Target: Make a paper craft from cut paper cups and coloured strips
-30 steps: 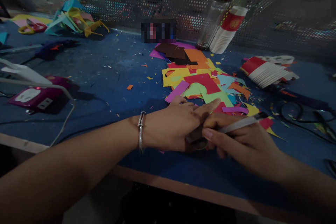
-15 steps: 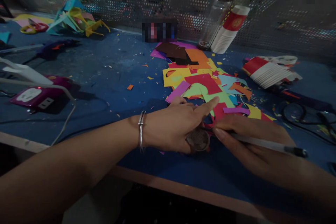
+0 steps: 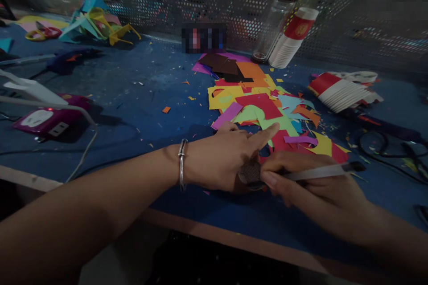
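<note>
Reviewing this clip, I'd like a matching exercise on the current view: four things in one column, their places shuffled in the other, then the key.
Things
1. Pen
2. Dark round piece
3. Clear bottle
4. Scissors

Places
A. Beside an upright stack of paper cups
B. In the right hand
C. Toward the far left, yellow and red handles showing
D. At the left hand, partly hidden

Pairs: 1-B, 2-D, 3-A, 4-C

Passage left of paper scraps (image 3: 256,102); cups (image 3: 346,93) (toppled) block right.
</note>
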{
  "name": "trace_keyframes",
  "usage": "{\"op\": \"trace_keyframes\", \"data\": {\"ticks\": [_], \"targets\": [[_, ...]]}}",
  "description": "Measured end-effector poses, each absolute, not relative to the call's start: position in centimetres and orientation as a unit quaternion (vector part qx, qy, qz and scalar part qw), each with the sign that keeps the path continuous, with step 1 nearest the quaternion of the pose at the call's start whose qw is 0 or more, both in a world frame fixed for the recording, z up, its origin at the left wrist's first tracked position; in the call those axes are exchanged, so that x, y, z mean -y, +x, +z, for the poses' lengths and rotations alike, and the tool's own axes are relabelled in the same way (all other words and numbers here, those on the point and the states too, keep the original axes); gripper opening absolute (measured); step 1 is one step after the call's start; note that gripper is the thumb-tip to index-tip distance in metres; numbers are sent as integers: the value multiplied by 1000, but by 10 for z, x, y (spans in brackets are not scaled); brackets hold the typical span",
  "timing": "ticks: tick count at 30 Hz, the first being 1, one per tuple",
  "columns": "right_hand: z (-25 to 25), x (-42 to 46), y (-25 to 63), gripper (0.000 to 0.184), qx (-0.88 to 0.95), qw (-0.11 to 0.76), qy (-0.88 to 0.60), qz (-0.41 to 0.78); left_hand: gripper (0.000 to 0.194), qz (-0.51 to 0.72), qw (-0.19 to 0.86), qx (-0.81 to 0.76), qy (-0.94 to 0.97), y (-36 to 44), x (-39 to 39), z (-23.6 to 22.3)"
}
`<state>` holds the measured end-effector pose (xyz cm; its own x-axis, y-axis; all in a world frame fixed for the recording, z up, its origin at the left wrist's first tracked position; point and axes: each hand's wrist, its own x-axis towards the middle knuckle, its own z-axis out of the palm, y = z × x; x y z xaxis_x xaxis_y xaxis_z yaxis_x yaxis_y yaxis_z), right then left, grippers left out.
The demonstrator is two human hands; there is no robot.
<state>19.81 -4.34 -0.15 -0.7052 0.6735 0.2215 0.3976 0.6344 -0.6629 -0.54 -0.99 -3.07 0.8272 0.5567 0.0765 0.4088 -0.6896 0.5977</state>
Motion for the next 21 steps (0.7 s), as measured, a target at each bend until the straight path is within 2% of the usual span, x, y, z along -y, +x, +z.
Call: {"op": "trace_keyframes", "data": {"ticks": [5,12,16,21], "targets": [[-10,37,195,17,890,253,-290,245,81,142,270,-254,918,-4,10,-30],[-10,33,206,14,912,240,-303,136,100,116,275,-273,914,-4,9,-29],[-8,38,211,15,915,232,-308,120,105,106,280,-271,915,-6,9,-28],[-7,43,219,15,914,231,-306,135,103,100,296,-270,911,-6,10,-26]]}}
